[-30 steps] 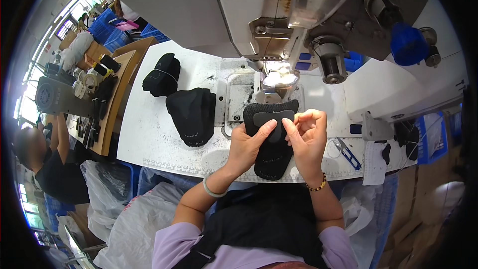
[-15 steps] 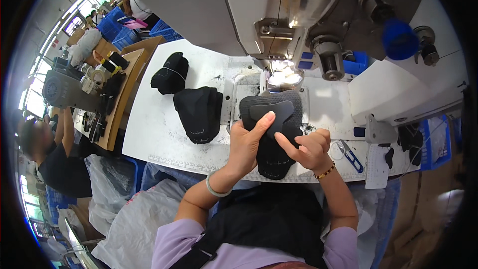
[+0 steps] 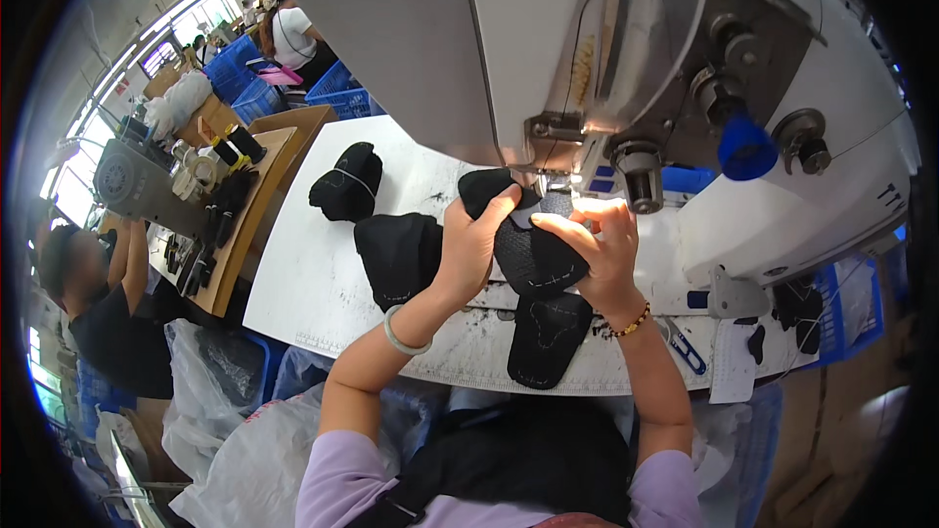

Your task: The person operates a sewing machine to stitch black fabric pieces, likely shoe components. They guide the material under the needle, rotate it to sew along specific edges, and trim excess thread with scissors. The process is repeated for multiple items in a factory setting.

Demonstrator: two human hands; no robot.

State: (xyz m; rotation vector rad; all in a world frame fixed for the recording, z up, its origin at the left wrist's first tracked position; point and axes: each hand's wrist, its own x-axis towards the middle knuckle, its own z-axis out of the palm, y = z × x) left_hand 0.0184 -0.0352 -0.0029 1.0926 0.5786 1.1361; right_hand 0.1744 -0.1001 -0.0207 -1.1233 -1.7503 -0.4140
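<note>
Under the needle area of a large white sewing machine [image 3: 421, 39], I hold a black textured fabric piece [image 3: 538, 259]. A smooth grey patch [image 3: 523, 219] shows on it between my thumbs. My left hand [image 3: 468, 249] grips the left side, where a black flap is folded up. On the other side, my right hand [image 3: 608, 252] pinches the edge close to the lit needle area. Nearer me lies another black piece [image 3: 548, 342] with pale stitched lines, flat at the table's front edge. My fingers partly hide the held piece.
Left of my hands lie a black fabric stack [image 3: 396, 252] and a tied black bundle [image 3: 348, 181]. Blue thread snips [image 3: 688, 347] rest at right beside a white card [image 3: 732, 362]. A co-worker [image 3: 108, 303] sits at another machine on the left. Plastic bags [image 3: 254, 450] hang below.
Both hands have moved the textured piece with its grey patch up and away from me to the needle area. The stitched black piece beneath is now uncovered. My view has shifted slightly.
</note>
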